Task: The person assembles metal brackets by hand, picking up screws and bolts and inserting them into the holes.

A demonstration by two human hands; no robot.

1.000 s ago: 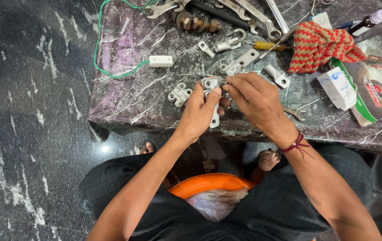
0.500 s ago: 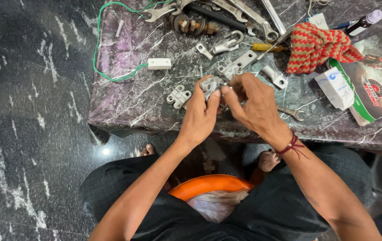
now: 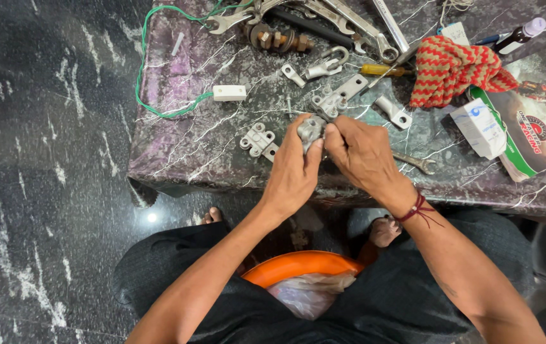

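Small dull-grey metal clamp fitting (image 3: pixel 310 129), lumpy, pinched between both hands

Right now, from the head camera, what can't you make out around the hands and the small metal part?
- Metal part: mostly covered by the left hand and right hand, so its shape and their grip stay unclear.
- Wrenches: cut off by the top edge.
- Magazine: runs past the right edge.
- Orange bowl: partly hidden by the arms and a plastic bag.
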